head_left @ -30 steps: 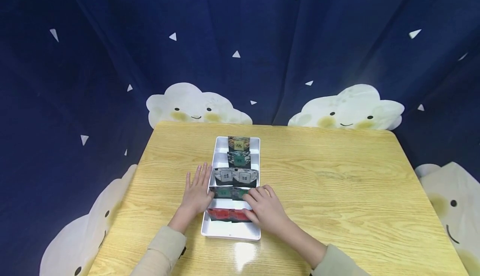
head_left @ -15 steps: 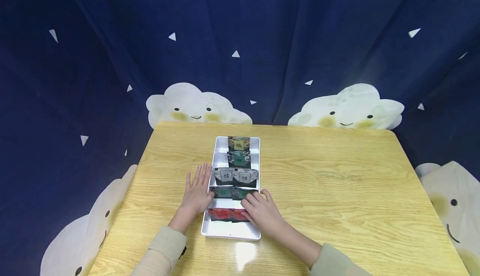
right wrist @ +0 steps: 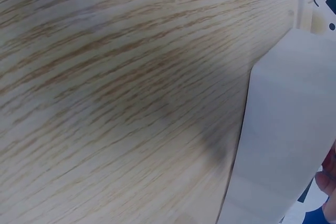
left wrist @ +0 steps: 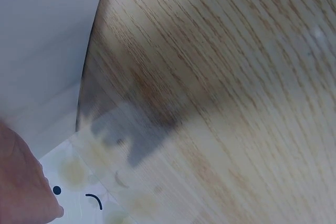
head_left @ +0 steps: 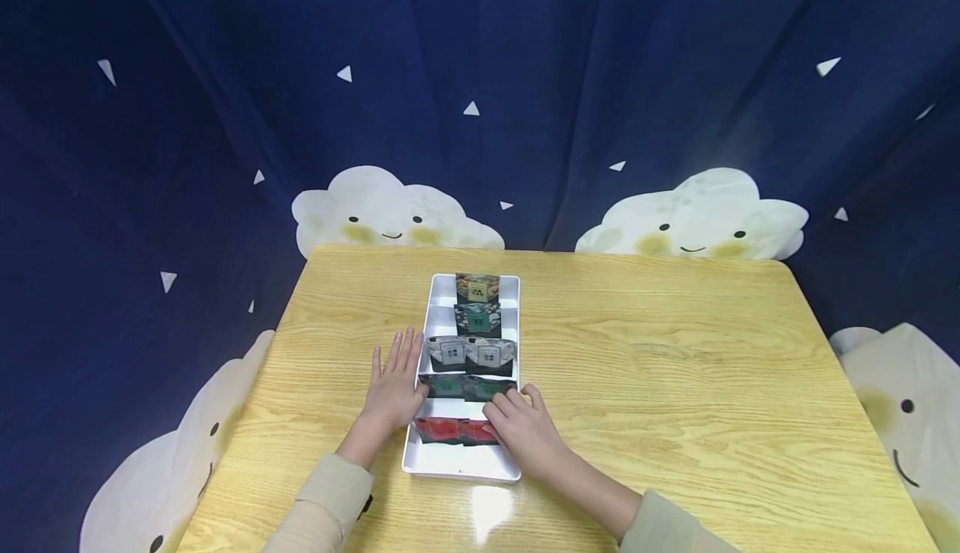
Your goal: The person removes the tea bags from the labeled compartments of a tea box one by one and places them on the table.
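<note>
A white divided tray (head_left: 462, 463) holds upright packets in rows. My left hand (head_left: 393, 393) lies along its left side, fingers straight and thumb over the rim by the left green packet (head_left: 444, 384). In the left wrist view, part of the left hand (left wrist: 23, 182) shows beside the white wall. My right hand (head_left: 527, 426) reaches over the right rim with bent fingers, close below the right green packet (head_left: 486, 387). Its thumb is at the right red packet (head_left: 474, 430); whether it pinches that packet is unclear. The right wrist view shows only some fingers (right wrist: 326, 182) beyond the tray wall.
Further back in the tray stand two grey packets (head_left: 489, 355), a teal-labelled packet (head_left: 478, 319) and a yellow-labelled packet (head_left: 477, 289). Another red packet (head_left: 438, 429) is at the front left. The tray rests on a wooden table (head_left: 675, 369) before a blue curtain (head_left: 525, 77).
My right hand has drawn slightly back towards me, uncovering more of the right green packet. The left hand and tray stay in place.
</note>
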`<state>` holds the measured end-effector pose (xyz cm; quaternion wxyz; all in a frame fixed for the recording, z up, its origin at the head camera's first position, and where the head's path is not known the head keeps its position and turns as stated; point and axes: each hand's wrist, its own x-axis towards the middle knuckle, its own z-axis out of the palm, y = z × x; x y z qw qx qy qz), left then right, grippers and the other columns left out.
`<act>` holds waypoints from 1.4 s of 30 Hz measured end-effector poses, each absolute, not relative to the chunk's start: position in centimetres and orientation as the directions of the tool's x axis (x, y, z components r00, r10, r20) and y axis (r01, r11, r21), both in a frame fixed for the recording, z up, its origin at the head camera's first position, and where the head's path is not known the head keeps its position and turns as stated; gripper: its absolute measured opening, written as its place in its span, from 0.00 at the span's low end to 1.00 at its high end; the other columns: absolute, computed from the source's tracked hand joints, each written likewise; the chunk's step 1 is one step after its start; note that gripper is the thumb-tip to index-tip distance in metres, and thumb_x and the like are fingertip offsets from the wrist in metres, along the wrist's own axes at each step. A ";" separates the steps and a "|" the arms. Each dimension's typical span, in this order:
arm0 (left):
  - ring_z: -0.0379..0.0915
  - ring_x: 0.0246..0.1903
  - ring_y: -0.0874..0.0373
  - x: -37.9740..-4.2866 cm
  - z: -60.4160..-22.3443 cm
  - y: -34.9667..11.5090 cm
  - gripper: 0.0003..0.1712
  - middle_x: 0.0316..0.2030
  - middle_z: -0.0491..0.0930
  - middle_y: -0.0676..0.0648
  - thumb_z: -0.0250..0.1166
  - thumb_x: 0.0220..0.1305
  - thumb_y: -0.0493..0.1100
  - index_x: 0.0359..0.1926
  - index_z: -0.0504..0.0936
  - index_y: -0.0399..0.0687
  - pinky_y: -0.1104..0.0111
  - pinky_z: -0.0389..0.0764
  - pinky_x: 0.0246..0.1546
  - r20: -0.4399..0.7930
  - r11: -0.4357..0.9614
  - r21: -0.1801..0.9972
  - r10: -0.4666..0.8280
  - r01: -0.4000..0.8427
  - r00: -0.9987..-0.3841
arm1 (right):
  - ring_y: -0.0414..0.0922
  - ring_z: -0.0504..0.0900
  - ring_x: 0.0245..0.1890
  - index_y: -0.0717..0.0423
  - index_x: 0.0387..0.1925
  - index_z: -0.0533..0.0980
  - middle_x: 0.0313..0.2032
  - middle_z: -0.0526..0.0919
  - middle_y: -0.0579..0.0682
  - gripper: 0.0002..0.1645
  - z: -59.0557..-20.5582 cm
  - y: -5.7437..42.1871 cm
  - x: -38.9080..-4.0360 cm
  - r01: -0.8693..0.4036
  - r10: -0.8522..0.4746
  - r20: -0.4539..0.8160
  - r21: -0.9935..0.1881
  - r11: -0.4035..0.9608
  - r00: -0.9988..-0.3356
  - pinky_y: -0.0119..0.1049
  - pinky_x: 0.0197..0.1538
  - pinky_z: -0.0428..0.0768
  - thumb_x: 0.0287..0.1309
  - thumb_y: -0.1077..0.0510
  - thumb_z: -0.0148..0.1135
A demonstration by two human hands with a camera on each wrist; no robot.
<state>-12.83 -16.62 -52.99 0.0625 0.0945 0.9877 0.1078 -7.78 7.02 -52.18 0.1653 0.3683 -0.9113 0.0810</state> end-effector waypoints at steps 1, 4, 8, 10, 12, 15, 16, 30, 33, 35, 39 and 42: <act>0.32 0.70 0.46 -12.8 -53.0 -16.6 0.45 0.71 0.38 0.43 0.51 0.57 0.50 0.71 0.41 0.43 0.48 0.31 0.66 -0.099 0.959 0.223 0.201 0.175 -0.975 | 0.42 0.68 0.33 0.49 0.32 0.70 0.31 0.72 0.42 0.07 -52.2 7.0 -7.8 -0.698 -0.642 0.366 -0.030 0.715 -0.674 0.45 0.48 0.67 0.58 0.50 0.54; 0.33 0.69 0.46 -12.9 -53.1 -16.6 0.45 0.71 0.39 0.43 0.51 0.57 0.50 0.71 0.42 0.43 0.47 0.35 0.66 -0.088 0.959 0.219 0.205 0.181 -0.975 | 0.42 0.68 0.33 0.49 0.31 0.70 0.30 0.72 0.42 0.07 -52.1 7.0 -7.7 -0.698 -0.634 0.380 -0.045 0.715 -0.674 0.45 0.49 0.66 0.56 0.52 0.56; 0.33 0.69 0.46 -12.9 -53.2 -16.6 0.45 0.71 0.38 0.43 0.52 0.56 0.50 0.71 0.42 0.43 0.47 0.34 0.66 -0.089 0.958 0.225 0.202 0.178 -0.975 | 0.42 0.68 0.32 0.49 0.30 0.70 0.28 0.72 0.41 0.08 -51.8 7.1 -7.7 -0.694 -0.621 0.385 -0.074 0.716 -0.683 0.46 0.49 0.66 0.54 0.52 0.59; 0.33 0.69 0.46 -12.9 -53.2 -16.6 0.46 0.71 0.38 0.43 0.52 0.57 0.50 0.71 0.42 0.43 0.47 0.34 0.66 -0.094 0.959 0.225 0.199 0.174 -0.976 | 0.42 0.68 0.32 0.49 0.29 0.71 0.28 0.73 0.41 0.08 -51.5 7.1 -7.7 -0.691 -0.615 0.382 -0.093 0.717 -0.690 0.46 0.49 0.66 0.53 0.51 0.60; 0.33 0.70 0.46 -12.9 -53.2 -16.6 0.46 0.71 0.37 0.43 0.52 0.57 0.50 0.71 0.42 0.43 0.47 0.34 0.66 -0.094 0.959 0.226 0.198 0.173 -0.976 | 0.41 0.68 0.32 0.49 0.29 0.71 0.27 0.73 0.40 0.09 -51.2 7.2 -7.7 -0.688 -0.611 0.376 -0.108 0.718 -0.697 0.46 0.49 0.66 0.53 0.51 0.61; 0.33 0.70 0.46 -12.9 -53.3 -16.6 0.46 0.71 0.37 0.43 0.51 0.57 0.50 0.71 0.41 0.43 0.47 0.34 0.66 -0.094 0.959 0.224 0.197 0.172 -0.976 | 0.41 0.69 0.31 0.49 0.29 0.71 0.27 0.74 0.40 0.10 -50.8 7.2 -7.8 -0.685 -0.607 0.372 -0.123 0.718 -0.702 0.45 0.49 0.65 0.52 0.50 0.62; 0.33 0.69 0.46 -12.9 -53.3 -16.6 0.46 0.71 0.37 0.43 0.51 0.57 0.50 0.71 0.41 0.43 0.47 0.34 0.66 -0.092 0.959 0.223 0.198 0.173 -0.976 | 0.41 0.69 0.32 0.48 0.29 0.71 0.28 0.74 0.40 0.10 -50.7 7.2 -7.8 -0.685 -0.606 0.371 -0.127 0.717 -0.703 0.45 0.49 0.65 0.52 0.50 0.62; 0.30 0.70 0.48 -12.9 -53.3 -16.7 0.46 0.71 0.36 0.44 0.51 0.57 0.50 0.71 0.40 0.44 0.48 0.33 0.66 -0.099 0.959 0.224 0.201 0.175 -0.975 | 0.38 0.72 0.30 0.48 0.30 0.72 0.28 0.77 0.38 0.08 -46.6 8.0 -8.1 -0.670 -0.552 0.401 -0.269 0.692 -0.731 0.44 0.48 0.65 0.52 0.50 0.61; 0.30 0.70 0.48 -12.9 -53.4 -16.7 0.46 0.71 0.36 0.44 0.50 0.57 0.50 0.71 0.39 0.44 0.48 0.34 0.66 -0.101 0.960 0.221 0.198 0.172 -0.975 | 0.38 0.73 0.29 0.48 0.30 0.72 0.29 0.78 0.39 0.09 -45.4 8.6 -8.7 -0.666 -0.519 0.443 -0.294 0.686 -0.731 0.45 0.46 0.65 0.50 0.51 0.62; 0.31 0.70 0.47 -12.9 -53.4 -16.7 0.46 0.71 0.36 0.44 0.51 0.57 0.50 0.71 0.39 0.44 0.48 0.34 0.66 -0.102 0.960 0.221 0.197 0.171 -0.975 | 0.39 0.75 0.30 0.49 0.31 0.72 0.29 0.79 0.40 0.09 -44.6 9.1 -9.1 -0.657 -0.492 0.467 -0.308 0.689 -0.735 0.45 0.45 0.66 0.50 0.52 0.62; 0.32 0.70 0.47 -12.9 -53.4 -16.7 0.46 0.71 0.36 0.44 0.51 0.57 0.50 0.71 0.40 0.44 0.48 0.33 0.66 -0.098 0.958 0.230 0.195 0.168 -0.976 | 0.42 0.77 0.33 0.51 0.31 0.72 0.30 0.80 0.43 0.08 -43.8 10.4 -10.4 -0.615 -0.430 0.486 -0.329 0.716 -0.761 0.46 0.44 0.65 0.50 0.53 0.61; 0.32 0.70 0.47 -12.9 -53.3 -16.6 0.46 0.71 0.36 0.44 0.51 0.56 0.50 0.71 0.40 0.44 0.48 0.33 0.66 -0.095 0.957 0.237 0.197 0.170 -0.976 | 0.44 0.77 0.33 0.52 0.32 0.73 0.30 0.80 0.45 0.08 -43.8 11.4 -11.5 -0.578 -0.380 0.495 -0.344 0.740 -0.781 0.46 0.43 0.64 0.50 0.54 0.61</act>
